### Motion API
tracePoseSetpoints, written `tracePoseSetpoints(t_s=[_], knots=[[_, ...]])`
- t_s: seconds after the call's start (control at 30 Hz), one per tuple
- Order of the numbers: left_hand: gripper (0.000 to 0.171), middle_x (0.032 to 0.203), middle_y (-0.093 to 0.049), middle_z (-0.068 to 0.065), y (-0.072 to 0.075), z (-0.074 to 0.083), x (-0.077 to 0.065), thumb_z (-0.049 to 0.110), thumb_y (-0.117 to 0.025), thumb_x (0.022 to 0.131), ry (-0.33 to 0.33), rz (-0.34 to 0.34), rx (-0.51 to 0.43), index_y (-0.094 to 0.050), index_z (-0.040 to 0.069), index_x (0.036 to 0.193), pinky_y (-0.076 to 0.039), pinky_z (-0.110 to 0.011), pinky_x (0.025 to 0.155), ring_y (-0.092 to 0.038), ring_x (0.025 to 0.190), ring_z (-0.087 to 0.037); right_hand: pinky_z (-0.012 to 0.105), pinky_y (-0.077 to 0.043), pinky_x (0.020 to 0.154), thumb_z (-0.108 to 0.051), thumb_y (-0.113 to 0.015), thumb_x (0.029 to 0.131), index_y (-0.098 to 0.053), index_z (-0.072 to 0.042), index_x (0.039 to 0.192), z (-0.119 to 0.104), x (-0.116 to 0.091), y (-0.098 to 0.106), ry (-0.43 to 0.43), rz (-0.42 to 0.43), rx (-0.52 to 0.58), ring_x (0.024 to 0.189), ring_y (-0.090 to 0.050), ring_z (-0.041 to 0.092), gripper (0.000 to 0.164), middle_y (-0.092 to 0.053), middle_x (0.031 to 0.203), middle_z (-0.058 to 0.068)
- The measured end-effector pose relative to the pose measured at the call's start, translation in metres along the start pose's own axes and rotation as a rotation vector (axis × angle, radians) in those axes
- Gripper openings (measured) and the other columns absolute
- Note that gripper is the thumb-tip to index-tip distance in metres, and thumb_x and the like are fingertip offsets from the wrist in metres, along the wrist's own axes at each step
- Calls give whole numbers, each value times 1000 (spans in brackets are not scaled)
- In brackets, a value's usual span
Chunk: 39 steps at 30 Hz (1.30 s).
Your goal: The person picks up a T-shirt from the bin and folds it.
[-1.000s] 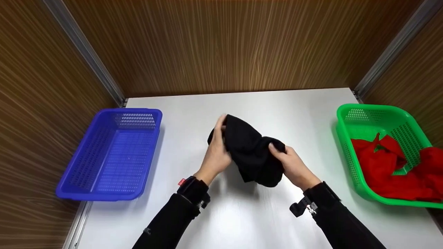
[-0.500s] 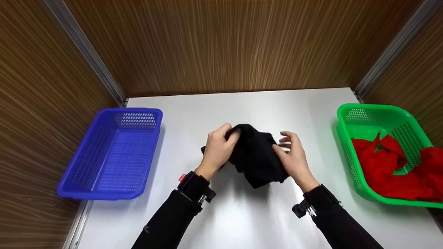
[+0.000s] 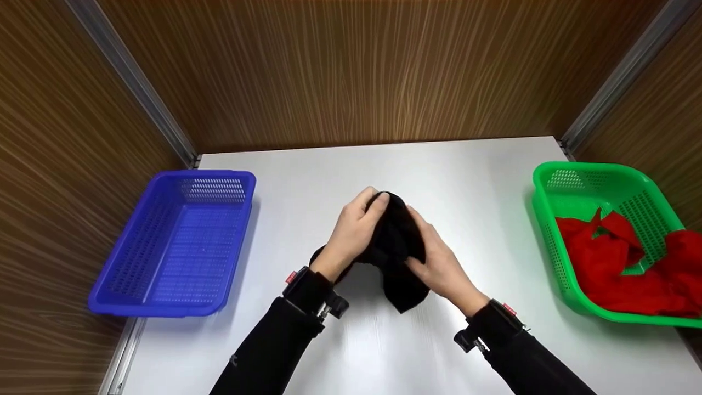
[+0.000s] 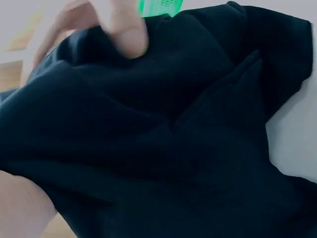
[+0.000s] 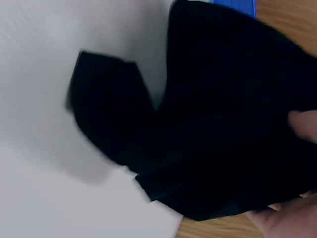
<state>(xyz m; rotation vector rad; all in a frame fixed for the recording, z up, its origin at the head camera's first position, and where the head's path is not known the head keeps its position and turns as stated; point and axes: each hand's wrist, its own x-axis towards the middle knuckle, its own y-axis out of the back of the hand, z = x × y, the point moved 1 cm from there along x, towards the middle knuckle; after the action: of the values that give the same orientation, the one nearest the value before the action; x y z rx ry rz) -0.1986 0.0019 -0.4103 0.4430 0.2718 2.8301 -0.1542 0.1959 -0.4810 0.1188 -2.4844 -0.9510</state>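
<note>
In the head view a bunched black cloth (image 3: 397, 241) hangs between both hands over the middle of the white table. My left hand (image 3: 351, 227) grips its upper edge, thumb in front. My right hand (image 3: 444, 269) holds the right side, fingers along the outer edge and thumb on the near face. One corner droops below the right hand, and another part trails behind the left wrist. Filling much of the left wrist view, the black cloth (image 4: 163, 139) shows folds and a seam-like ridge. A flap of the black cloth (image 5: 106, 104) sticks out in the right wrist view.
A blue plastic basket (image 3: 241, 247) with nothing in it stands on the left of the white table (image 3: 351, 340). At the right is a green basket (image 3: 543, 219) holding crumpled red cloth (image 3: 598, 269). Wood-patterned panels (image 3: 373, 71) enclose the back and sides.
The right hand has moved left and closed onto the cloth after its fingers lifted off half a second ago. My left hand has turned to curl over the top edge, and the cloth is bunched narrower.
</note>
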Motion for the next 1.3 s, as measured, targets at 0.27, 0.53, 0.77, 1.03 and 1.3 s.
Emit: tracePoseSetpoints(t_s=[0.27,0.53,0.77,1.03,1.3], knots=[[18,73,-50,1,16,-14,4,32,-60,99,-28,72,143,-59,15,105,-39,-30,64,-45,63,-15,26,-43,74,-20,-53,102,-61,5,97,22,3,24,-516,228,462,83,-53,16,26,-60,87,4],[21,99,-51,-1,19,-31,6,22,-65,95,-85,179,565,-65,19,116,-45,-35,75,-49,90,-20,25,-47,71,-24,-64,97,-54,1,102,18,7,43,-509,171,513,83,-56,17,28,-58,90,4],[24,103,-42,-7,1,-47,-9,20,-66,94,-304,275,811,-57,12,114,-35,-40,85,-39,95,-28,33,-44,90,-11,-74,88,-52,-10,119,14,2,41,-368,-24,282,103,-58,20,38,-63,114,7],[60,118,-53,-2,-47,-86,-78,65,-63,84,-140,-316,927,-58,18,120,-51,-42,80,-54,107,-23,31,-42,72,-50,-56,96,-53,-9,102,15,3,34,-449,90,321,84,-51,22,42,-53,92,8],[48,130,-53,-9,-46,-130,-107,45,-72,83,-204,-464,1249,-62,25,125,-48,-49,89,-52,117,-33,30,-39,69,-54,-51,97,-49,-3,88,29,1,39,-491,123,290,78,-47,23,52,-44,79,10]])
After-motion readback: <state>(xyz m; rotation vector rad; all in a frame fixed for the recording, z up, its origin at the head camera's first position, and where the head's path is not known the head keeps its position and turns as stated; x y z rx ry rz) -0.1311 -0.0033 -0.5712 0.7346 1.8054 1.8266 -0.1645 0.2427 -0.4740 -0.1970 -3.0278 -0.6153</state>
